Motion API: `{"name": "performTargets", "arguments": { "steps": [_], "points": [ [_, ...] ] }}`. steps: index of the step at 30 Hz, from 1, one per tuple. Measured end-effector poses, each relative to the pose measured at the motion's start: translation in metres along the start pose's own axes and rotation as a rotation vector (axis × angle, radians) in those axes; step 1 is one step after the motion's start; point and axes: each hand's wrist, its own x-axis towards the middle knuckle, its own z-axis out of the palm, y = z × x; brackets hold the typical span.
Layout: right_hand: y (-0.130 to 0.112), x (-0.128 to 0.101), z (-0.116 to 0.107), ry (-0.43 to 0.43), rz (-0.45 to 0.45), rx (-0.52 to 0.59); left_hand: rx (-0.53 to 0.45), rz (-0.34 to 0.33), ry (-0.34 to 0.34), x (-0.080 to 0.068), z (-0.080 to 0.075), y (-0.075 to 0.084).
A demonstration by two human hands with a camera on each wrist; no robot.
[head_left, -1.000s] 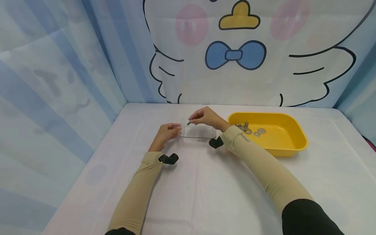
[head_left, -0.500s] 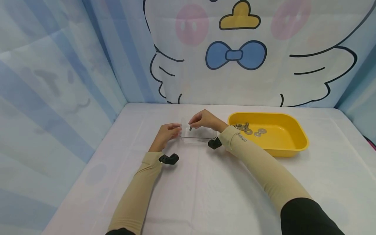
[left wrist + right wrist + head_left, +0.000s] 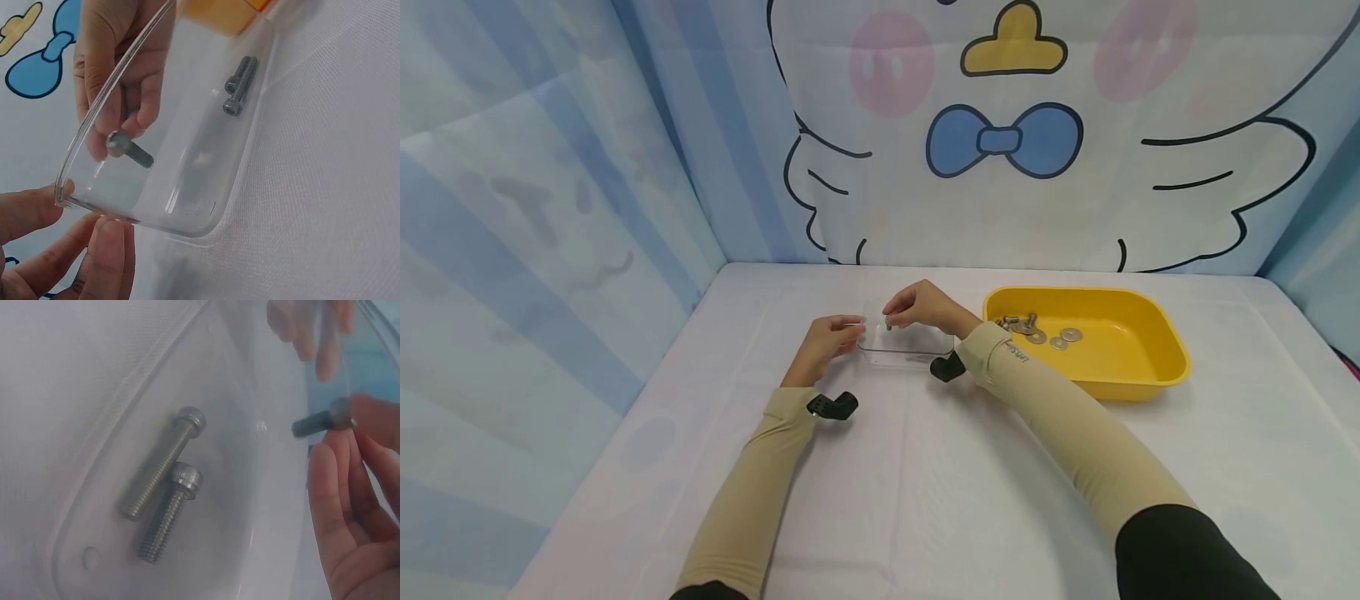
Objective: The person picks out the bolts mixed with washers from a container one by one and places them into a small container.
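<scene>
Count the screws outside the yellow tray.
3: a longer screw and a shorter screw lie in the clear box; the right hand pinches a third screw. Others could be hidden.

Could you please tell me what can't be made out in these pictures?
Head: most of the held bolt, behind the right hand.
Head: the tray's near left corner, behind the right sleeve.
Head: piled metal pieces, too small to count.
Right wrist: most of the left hand, past the top edge.
</scene>
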Motion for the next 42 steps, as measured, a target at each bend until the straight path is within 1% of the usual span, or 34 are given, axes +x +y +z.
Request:
{"name": "performTargets", "arguments": {
  "steps": [3, 4, 7, 11, 18, 22, 26, 33, 42],
  "points": [
    [-0.001, -0.001, -0.001, 0.005, -0.003, -0.002, 0.001, 0.005, 0.003, 0.000, 0.001, 0.001],
    [-0.001, -0.001, -0.001, 0.007, -0.003, -0.003, -0.002, 0.007, 0.006, 0.003, 0.001, -0.002],
    [-0.001, -0.002, -0.002, 0.006, -0.010, -0.006, 0.003, 0.005, 0.009, 0.002, 0.001, -0.002],
    [-0.001, -0.002, -0.003, -0.008, -0.030, 0.016, 0.009, 0.008, 0.008, 0.001, 0.002, -0.002],
    [-0.002, -0.005, -0.004, -0.033, -0.050, 0.111, -0.002, 0.015, 0.003, 0.000, 0.002, 0.000],
    [-0.003, -0.007, -0.004, -0.050, -0.036, 0.164, -0.004, 0.003, 0.005, 0.000, 0.002, 0.000],
    [-0.005, -0.009, -0.006, -0.072, -0.027, 0.187, -0.001, -0.008, 0.011, 0.001, 0.002, -0.001],
    [-0.006, -0.016, -0.010, -0.085, -0.037, 0.191, 0.000, -0.004, 0.008, 0.001, 0.001, -0.002],
    [-0.007, -0.026, -0.023, -0.051, -0.039, 0.179, 0.003, -0.011, 0.008, 0.003, 0.002, -0.002]
  ]
}}
